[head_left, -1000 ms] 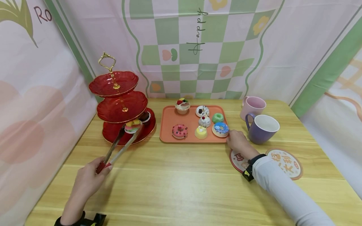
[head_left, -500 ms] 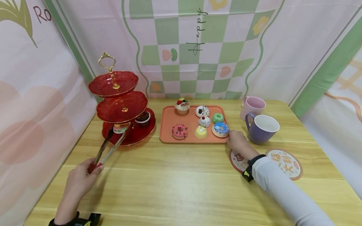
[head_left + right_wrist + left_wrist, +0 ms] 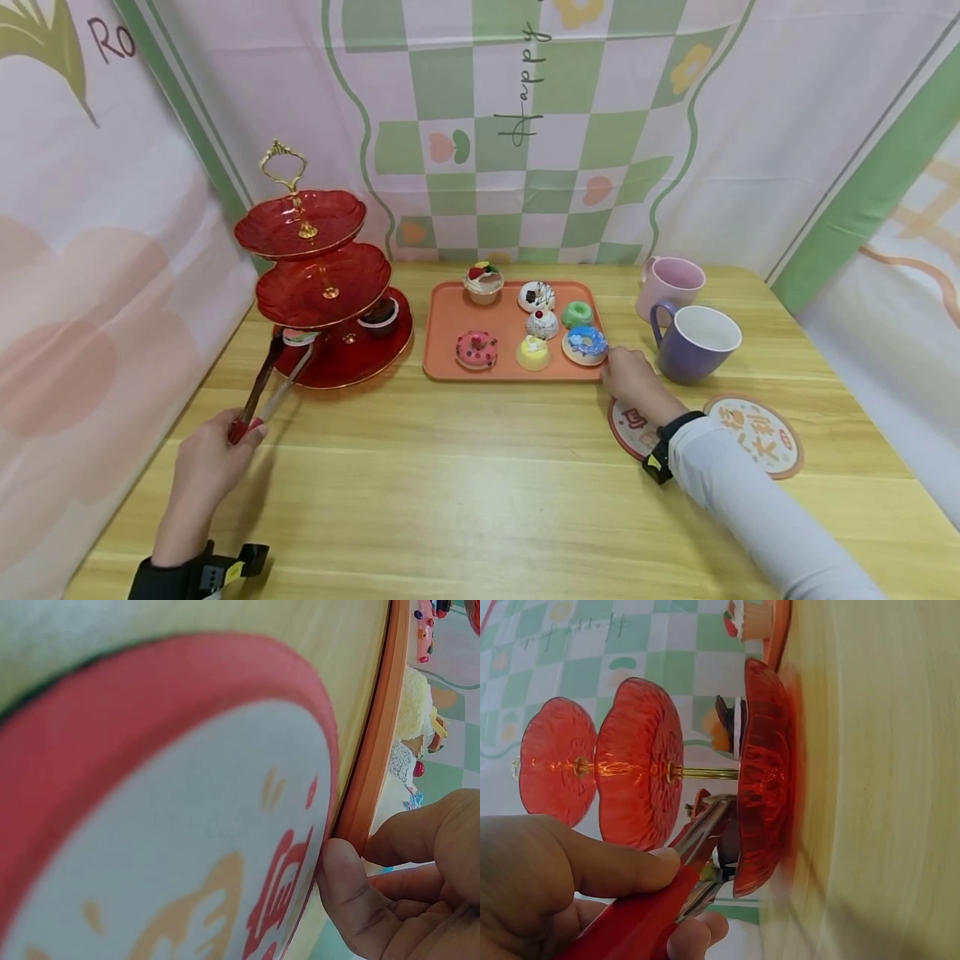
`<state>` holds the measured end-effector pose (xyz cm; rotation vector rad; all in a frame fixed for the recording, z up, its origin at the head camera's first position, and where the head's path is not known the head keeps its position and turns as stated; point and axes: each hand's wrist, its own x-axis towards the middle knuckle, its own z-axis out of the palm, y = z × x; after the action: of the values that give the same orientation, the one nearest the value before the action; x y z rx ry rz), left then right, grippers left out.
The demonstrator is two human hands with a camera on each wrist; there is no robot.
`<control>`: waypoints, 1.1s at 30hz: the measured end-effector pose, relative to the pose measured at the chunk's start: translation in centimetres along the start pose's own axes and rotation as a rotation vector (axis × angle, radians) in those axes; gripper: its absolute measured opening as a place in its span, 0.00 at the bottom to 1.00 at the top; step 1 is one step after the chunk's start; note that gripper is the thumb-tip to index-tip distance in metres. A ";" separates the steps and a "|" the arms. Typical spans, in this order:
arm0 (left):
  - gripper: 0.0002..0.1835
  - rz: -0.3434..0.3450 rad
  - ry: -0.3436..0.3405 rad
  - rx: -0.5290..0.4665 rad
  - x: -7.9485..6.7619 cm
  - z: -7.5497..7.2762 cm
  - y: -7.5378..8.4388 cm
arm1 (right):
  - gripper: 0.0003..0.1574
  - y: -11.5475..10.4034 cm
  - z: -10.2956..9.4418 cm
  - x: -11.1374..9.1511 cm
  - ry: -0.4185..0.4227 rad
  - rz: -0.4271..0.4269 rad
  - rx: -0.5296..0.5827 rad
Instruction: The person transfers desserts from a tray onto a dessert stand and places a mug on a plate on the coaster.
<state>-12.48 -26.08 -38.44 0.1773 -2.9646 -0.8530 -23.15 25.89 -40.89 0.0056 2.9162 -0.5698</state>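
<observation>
My left hand (image 3: 206,467) grips metal tongs (image 3: 258,390) by their red handles. Their tips reach over the bottom tier (image 3: 337,367) of a red three-tier cake stand, around a small cake (image 3: 298,337) with pink and green colours, mostly hidden under the middle tier. Whether the tips still pinch it I cannot tell. A dark chocolate cupcake (image 3: 380,317) sits farther right on that tier. With thumb and fingers, my right hand (image 3: 636,382) pinches the front right corner of an orange tray (image 3: 442,317); the tray's rim (image 3: 367,776) shows between them in the right wrist view.
On the tray are a pink donut (image 3: 476,350), a blue donut (image 3: 585,344), a fruit-topped cupcake (image 3: 483,285) and several other cakes. A purple mug (image 3: 693,350) and a pink mug (image 3: 670,287) stand right of it. Two round coasters (image 3: 757,437) lie near my right forearm.
The tongs and left hand have moved left, carrying the small cake from beside the chocolate cupcake to the bottom tier's left part. My right hand has stayed at the tray corner.
</observation>
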 end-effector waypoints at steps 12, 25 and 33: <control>0.29 -0.032 -0.014 0.005 0.5 0.3 -0.2 | 0.13 -0.1 0.1 0.1 -0.007 0.015 0.018; 0.31 -0.058 -0.043 0.015 0.3 0.1 -0.1 | 0.15 -0.1 0.2 0.1 0.000 0.016 0.006; 0.34 -0.048 -0.061 0.050 -0.1 -0.4 0.1 | 0.14 0.0 0.2 0.1 0.002 0.015 0.003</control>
<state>-12.39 -26.21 -38.05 0.2295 -3.0524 -0.8050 -23.23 25.82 -41.09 0.0289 2.9148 -0.5728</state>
